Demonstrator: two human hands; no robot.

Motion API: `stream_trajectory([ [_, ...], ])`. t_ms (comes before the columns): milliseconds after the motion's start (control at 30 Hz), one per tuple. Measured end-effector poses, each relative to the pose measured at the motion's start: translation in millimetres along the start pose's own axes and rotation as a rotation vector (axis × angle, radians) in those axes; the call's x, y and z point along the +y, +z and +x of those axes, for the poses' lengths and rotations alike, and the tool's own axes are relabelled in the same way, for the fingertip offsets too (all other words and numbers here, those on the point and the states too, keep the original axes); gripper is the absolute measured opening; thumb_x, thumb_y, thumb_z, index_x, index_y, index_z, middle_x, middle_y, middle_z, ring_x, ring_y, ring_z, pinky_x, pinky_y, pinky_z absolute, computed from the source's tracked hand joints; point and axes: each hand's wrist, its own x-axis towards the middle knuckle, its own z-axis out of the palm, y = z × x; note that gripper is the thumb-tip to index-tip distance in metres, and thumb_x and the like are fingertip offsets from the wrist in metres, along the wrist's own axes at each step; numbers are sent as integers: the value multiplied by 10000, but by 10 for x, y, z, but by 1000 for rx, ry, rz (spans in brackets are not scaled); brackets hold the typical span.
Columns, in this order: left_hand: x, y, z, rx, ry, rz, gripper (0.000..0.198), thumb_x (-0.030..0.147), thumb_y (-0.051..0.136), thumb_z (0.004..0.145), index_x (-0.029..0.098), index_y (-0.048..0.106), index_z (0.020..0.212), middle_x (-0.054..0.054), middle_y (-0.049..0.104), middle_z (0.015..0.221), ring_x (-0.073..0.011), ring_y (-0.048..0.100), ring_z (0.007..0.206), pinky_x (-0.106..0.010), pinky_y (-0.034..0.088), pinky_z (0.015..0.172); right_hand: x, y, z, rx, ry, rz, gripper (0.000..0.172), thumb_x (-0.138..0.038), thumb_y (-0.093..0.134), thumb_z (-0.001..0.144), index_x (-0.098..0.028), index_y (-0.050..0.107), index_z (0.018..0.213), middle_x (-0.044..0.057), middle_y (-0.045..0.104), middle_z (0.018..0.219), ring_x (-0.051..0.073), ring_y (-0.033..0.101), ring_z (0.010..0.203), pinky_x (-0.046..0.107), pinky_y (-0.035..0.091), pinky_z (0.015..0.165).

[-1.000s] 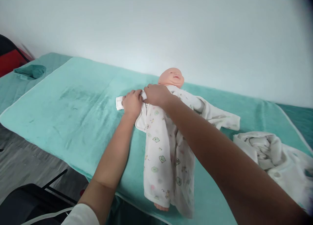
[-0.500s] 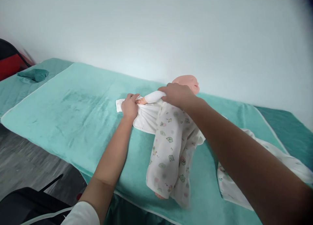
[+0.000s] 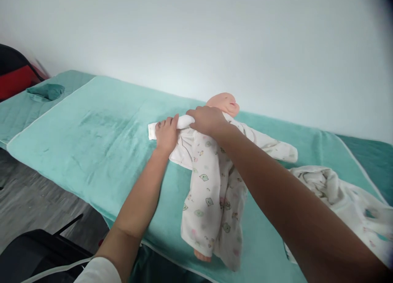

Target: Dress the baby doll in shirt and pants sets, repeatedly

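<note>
A baby doll (image 3: 223,102) lies on its back on a teal towel (image 3: 101,139), dressed in a white printed sleepsuit (image 3: 208,184). My left hand (image 3: 166,132) is closed on the end of the suit's sleeve (image 3: 151,130), which stretches out to the left. My right hand (image 3: 208,120) grips the doll's sleeved upper arm near the shoulder. One bare foot (image 3: 202,255) pokes out at the bottom of the suit. The doll's other sleeve (image 3: 276,150) lies spread to the right.
A crumpled white garment (image 3: 344,201) lies on the towel at the right. A folded teal cloth (image 3: 46,90) sits far left beside a red and black object (image 3: 15,76). A white wall runs behind. A dark chair (image 3: 39,254) stands below the table's front edge.
The doll, tipped onto its side half a second ago, has rolled back flat. Its arm is now inside the sleeve, and my left hand has slid along the cuff.
</note>
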Motion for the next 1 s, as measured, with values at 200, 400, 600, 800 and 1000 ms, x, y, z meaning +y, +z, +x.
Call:
stream_trajectory([
  [200, -83, 31, 7, 32, -58, 73, 597, 179, 410, 1013, 259, 464, 1602, -139, 640, 1442, -339, 562, 1331, -536, 344, 1221, 368, 110, -312, 82, -194, 433, 424, -341, 435, 1042, -225, 674, 1372, 111, 683, 1456, 330, 613, 1334, 514, 460, 1123],
  [400, -46, 90, 8, 53, -109, 104, 624, 175, 397, 1004, 242, 440, 1623, -124, 633, 1478, -333, 557, 1334, -584, 300, 1273, 861, 771, -982, 490, 151, 939, 478, -507, 463, 1049, -292, 659, 1428, 42, 602, 1581, 280, 533, 1483, 484, 400, 1256],
  [600, -41, 106, 5, 75, -112, 140, 635, 177, 396, 999, 233, 432, 1630, -135, 638, 1470, -335, 566, 1333, -577, 320, 1263, 1041, 1404, -1147, 654, 345, 509, 565, -215, 466, 929, -238, 612, 1475, 105, 612, 1564, 323, 487, 1507, 623, 290, 1282],
  [800, -34, 109, 4, 80, -122, 161, 640, 181, 397, 992, 225, 434, 1630, -139, 643, 1458, -346, 568, 1313, -587, 334, 1248, 1271, 1438, -1109, 708, 556, 492, 615, -118, 425, 817, -187, 702, 1361, 119, 718, 1415, 308, 644, 1323, 581, 415, 1203],
  [1000, -12, 106, 18, 78, -142, 171, 644, 176, 394, 986, 208, 431, 1629, -151, 632, 1469, -355, 552, 1339, -589, 322, 1254, 1320, 1484, -1114, 678, 602, 473, 614, -168, 462, 786, -177, 715, 1344, 132, 760, 1311, 338, 668, 1235, 569, 455, 1148],
])
